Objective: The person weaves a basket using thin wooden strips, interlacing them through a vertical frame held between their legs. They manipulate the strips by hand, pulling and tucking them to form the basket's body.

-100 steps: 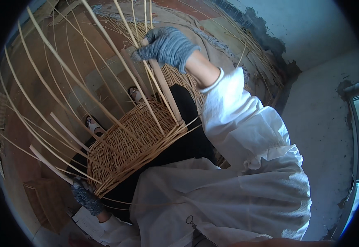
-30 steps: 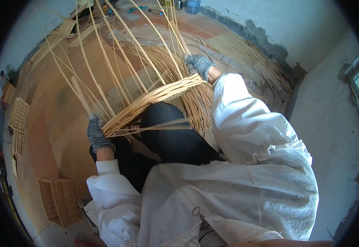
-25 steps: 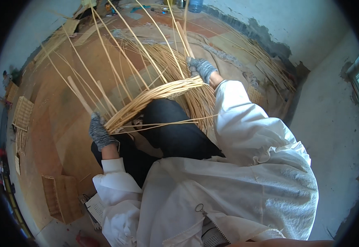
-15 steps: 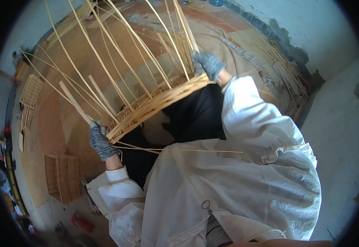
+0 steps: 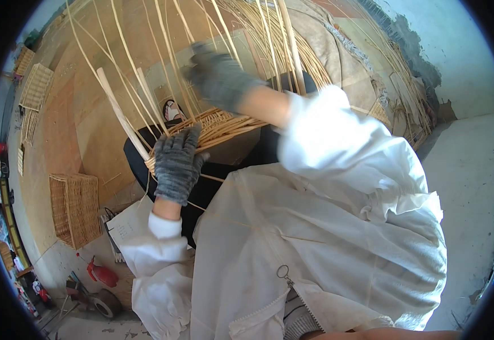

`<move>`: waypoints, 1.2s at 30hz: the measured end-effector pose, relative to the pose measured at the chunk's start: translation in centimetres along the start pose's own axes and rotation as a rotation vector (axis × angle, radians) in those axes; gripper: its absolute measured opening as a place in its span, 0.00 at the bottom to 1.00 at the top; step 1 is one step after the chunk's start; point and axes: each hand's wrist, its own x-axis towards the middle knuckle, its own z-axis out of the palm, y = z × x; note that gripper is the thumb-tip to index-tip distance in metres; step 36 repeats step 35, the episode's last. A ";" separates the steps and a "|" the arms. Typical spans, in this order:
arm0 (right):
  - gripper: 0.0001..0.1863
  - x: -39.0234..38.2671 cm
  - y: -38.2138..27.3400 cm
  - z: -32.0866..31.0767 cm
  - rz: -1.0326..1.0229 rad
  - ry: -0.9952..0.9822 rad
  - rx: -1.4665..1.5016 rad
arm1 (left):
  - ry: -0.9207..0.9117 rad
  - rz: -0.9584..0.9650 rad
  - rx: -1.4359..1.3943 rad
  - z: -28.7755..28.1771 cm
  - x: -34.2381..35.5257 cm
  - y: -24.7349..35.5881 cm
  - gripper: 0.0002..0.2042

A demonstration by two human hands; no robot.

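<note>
A partly woven wicker basket rests across my lap, its low wall of tan rods facing me. Thin upright stakes rise from it, along with thicker peeled sticks at the corners. My left hand, in a grey knit glove, grips the basket near its left corner, fingers over the weave and thumb toward me. Above the wall, my right hand, gloved alike, reaches leftward among the stakes. Motion blur smears its fingers, so any hold is unclear. A loose thin rod lies over my white clothing.
A bundle of long rods curves behind the basket's right end, beside crumpled cloth. To the left stand a rectangular wicker basket and another wicker piece. A red bottle and a wheel are at lower left.
The basket has come down and turned on my lap. My right hand has left its right corner and swung left among the stakes. My left hand has shifted onto the woven wall.
</note>
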 end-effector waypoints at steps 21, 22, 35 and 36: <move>0.15 3.8 2.8 8.1 -0.250 0.000 0.530 | 0.027 -0.120 -0.013 2.9 -0.6 0.5 0.24; 0.17 0.0 2.4 5.9 -0.328 0.085 0.653 | 0.064 -0.147 -0.025 3.2 -1.6 0.5 0.24; 0.15 4.4 3.9 9.5 -0.443 -0.076 -0.626 | -0.195 -0.130 0.116 10.6 1.5 1.3 0.38; 0.15 4.4 3.9 9.5 -0.443 -0.076 -0.626 | -0.195 -0.130 0.116 10.6 1.5 1.3 0.38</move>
